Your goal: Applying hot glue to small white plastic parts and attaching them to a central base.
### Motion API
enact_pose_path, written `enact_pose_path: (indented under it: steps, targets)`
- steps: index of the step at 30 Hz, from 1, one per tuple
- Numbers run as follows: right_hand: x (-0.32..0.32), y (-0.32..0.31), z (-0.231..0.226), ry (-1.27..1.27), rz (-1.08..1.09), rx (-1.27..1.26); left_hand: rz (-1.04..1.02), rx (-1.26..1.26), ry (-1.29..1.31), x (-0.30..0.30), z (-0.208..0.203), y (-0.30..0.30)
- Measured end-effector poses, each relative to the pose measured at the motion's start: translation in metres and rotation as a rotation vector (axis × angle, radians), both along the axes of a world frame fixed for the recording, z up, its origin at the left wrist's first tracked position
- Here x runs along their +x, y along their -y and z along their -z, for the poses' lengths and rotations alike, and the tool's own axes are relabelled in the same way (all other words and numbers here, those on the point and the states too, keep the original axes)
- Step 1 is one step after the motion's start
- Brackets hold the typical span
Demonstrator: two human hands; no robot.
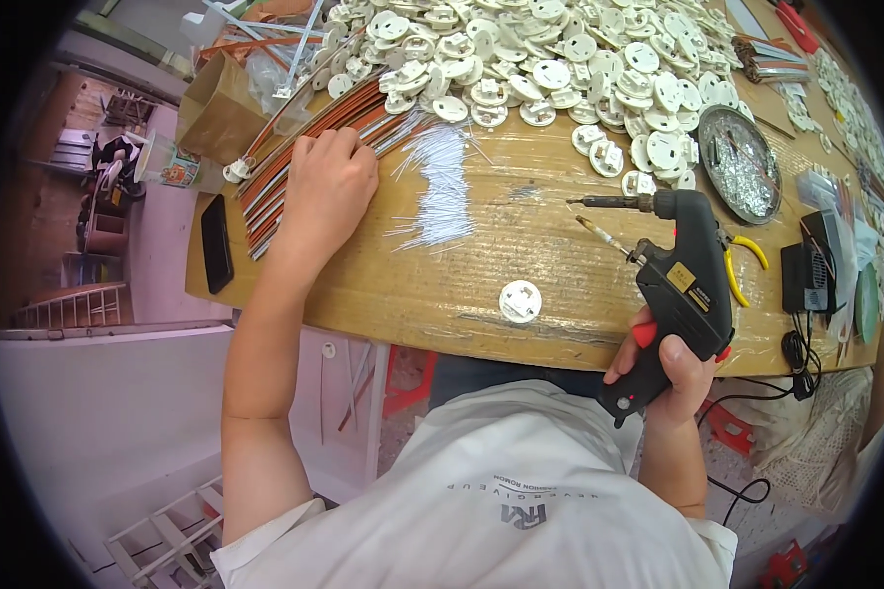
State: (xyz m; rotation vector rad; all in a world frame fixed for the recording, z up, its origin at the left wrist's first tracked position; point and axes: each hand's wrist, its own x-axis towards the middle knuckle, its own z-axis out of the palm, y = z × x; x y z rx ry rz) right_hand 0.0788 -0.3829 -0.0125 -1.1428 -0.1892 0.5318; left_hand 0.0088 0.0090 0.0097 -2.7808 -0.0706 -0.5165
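Observation:
In my right hand [673, 378] is a black soldering gun [692, 285] with a red trigger, its pointed tip aimed left above the table. My left hand [334, 187] lies over a long bundle of thin orange and grey strips [280, 196], fingers curled down among them; the fingertips are hidden, and I cannot make out what is between them. Just right of that hand lies a pile of fine white sticks or wires [444, 191]. A single round white disc part [521, 301] sits near the table's front edge, between my two hands.
A heap of white disc parts [560, 59] covers the far side. Beside it are a round metal dish [740, 162] with shiny bits and yellow-handled pliers [751, 260]. A black corded box [810, 265] stands right; a phone [217, 243] and brown paper bag [223, 108] are left.

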Motion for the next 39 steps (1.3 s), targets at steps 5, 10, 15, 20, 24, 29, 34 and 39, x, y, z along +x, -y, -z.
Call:
enact_pose_path:
  steps: [5, 10, 15, 20, 24, 29, 34, 39]
  targets:
    - [0.000, -0.005, -0.003, -0.031, 0.026, -0.015, 0.024, -0.001, 0.039, 0.007, 0.006, -0.004]
    - [0.001, -0.002, -0.002, -0.027, -0.007, -0.036, 0.012, -0.017, 0.065, -0.002, 0.005, -0.004]
    - [0.002, -0.004, -0.004, -0.023, -0.017, -0.051, -0.005, -0.142, 0.149, -0.011, -0.008, -0.001]
    - [0.003, -0.003, -0.005, -0.017, -0.014, -0.041, 0.009, -0.368, 0.233, -0.027, -0.034, 0.034]
    - [0.005, 0.004, -0.002, 0.005, -0.156, -0.073, -0.054, -0.997, 0.107, -0.053, -0.044, 0.087]
    - [-0.005, -0.010, -0.020, 0.027, -0.170, -0.133, 0.087, -1.178, 0.060, -0.077, -0.029, 0.133]
    - [-0.008, -0.024, -0.025, 0.161, -0.247, -0.221, 0.200, -1.131, 0.024, -0.083, -0.010, 0.149]
    - [-0.018, -0.031, -0.016, 0.163, -0.153, -0.156, 0.202, -1.139, 0.017, -0.093, 0.004, 0.158]
